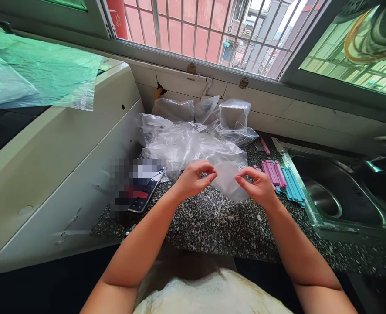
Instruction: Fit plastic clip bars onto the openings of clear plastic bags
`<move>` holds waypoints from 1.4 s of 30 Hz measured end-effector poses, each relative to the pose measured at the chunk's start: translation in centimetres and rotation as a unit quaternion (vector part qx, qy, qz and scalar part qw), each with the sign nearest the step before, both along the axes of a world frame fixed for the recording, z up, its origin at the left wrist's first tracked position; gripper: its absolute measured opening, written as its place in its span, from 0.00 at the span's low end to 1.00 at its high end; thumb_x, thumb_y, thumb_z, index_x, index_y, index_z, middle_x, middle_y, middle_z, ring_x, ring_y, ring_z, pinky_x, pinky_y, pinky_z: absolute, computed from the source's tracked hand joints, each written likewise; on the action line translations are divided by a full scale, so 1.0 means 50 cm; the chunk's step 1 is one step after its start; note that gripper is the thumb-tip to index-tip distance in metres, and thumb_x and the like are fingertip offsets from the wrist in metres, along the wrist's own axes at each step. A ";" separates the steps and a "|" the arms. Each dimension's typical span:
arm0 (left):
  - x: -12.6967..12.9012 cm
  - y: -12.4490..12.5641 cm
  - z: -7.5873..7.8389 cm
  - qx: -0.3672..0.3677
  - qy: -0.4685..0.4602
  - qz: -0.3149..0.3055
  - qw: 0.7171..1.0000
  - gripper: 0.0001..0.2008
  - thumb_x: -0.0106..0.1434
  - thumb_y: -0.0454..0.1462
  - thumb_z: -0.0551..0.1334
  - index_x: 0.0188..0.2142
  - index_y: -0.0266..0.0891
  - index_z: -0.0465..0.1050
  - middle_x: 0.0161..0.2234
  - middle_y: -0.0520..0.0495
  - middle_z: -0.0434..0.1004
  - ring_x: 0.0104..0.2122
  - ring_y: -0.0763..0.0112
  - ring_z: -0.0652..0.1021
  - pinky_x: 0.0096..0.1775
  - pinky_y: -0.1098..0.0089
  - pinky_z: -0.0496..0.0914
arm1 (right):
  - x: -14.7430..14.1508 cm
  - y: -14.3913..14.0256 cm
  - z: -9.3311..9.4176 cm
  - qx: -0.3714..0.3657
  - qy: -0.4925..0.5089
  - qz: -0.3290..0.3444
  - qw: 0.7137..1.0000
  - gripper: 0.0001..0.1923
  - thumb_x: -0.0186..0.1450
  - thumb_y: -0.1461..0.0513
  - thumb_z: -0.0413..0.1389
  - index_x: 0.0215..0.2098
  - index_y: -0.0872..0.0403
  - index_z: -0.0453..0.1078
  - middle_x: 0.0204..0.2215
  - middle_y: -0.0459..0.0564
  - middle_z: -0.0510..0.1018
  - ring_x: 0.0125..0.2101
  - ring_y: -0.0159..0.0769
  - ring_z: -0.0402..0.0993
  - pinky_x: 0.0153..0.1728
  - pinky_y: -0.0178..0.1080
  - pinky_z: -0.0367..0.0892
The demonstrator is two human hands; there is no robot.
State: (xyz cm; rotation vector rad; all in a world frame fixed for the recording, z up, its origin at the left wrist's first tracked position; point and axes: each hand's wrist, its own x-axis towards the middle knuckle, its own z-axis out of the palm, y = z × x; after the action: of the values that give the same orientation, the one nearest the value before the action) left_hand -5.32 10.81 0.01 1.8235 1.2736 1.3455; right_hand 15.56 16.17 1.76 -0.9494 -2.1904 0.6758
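Observation:
Between my two hands hangs a small clear plastic bag [227, 185], held above the speckled counter [209, 226]. My left hand [198, 176] pinches its left side with thumb and forefinger. On the opposite side, my right hand [256, 183] has thumb and fingertips closed on the bag's right edge. Just behind both hands lies a loose heap of clear plastic bags [193, 146]. Close by my right hand are pink plastic strips [273, 174] and teal plastic strips [292, 185], lying in bundles.
A phone [145, 189], partly blurred out, lies left of my left hand. The metal sink [340, 187] borders the counter on the right. A pale appliance [82, 144] with green-tinted plastic sheeting [49, 69] on it stands at left. Behind is a barred window [193, 30].

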 end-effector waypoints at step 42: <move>0.004 0.003 0.000 -0.034 -0.180 -0.013 0.983 0.10 0.55 0.39 0.58 0.21 0.37 0.64 0.21 0.53 0.62 0.23 0.78 0.64 0.26 0.73 0.61 | -0.059 -0.007 0.035 0.014 0.110 -0.029 0.993 0.08 0.58 0.58 0.56 0.24 0.54 0.68 0.22 0.44 0.71 0.25 0.29 0.65 0.30 0.35 0.63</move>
State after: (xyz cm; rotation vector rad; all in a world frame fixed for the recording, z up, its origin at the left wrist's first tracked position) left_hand -5.11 10.96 0.02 1.4609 1.0847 1.5150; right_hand 12.59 15.83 3.53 -0.8765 -1.9676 0.6868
